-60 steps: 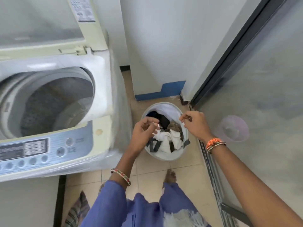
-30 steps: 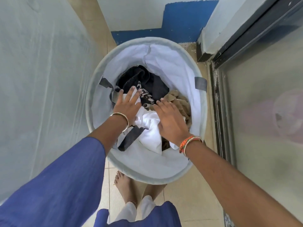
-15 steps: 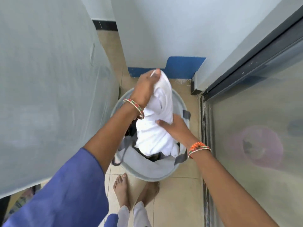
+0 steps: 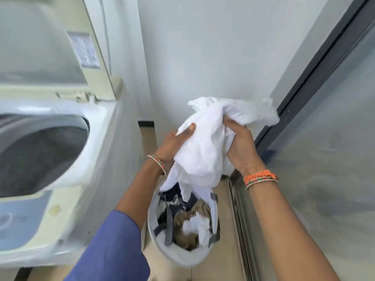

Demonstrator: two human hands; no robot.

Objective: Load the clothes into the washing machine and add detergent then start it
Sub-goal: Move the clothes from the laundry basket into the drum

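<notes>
A bunched white garment (image 4: 205, 145) hangs in the air above the laundry basket (image 4: 178, 258), its lower end still trailing toward the rim. My left hand (image 4: 172, 145) grips its left side and my right hand (image 4: 241, 147) grips its right side. The round white basket stands on the floor and holds dark, brown and white clothes (image 4: 186, 220). The top-loading washing machine (image 4: 67, 199) stands at the left with its lid (image 4: 40, 43) raised and its drum (image 4: 38, 157) open; no clothes show in the visible part of the drum.
A white wall (image 4: 203, 47) rises straight ahead. A dark-framed sliding glass door (image 4: 324, 138) runs along the right, close to the basket. The machine's control panel (image 4: 20, 218) faces me at lower left. Beige floor tiles (image 4: 223, 266) show around the basket.
Both hands have lifted the white garment up out of the basket to chest height. My view has risen and turned left, so the washing machine's open drum shows again.
</notes>
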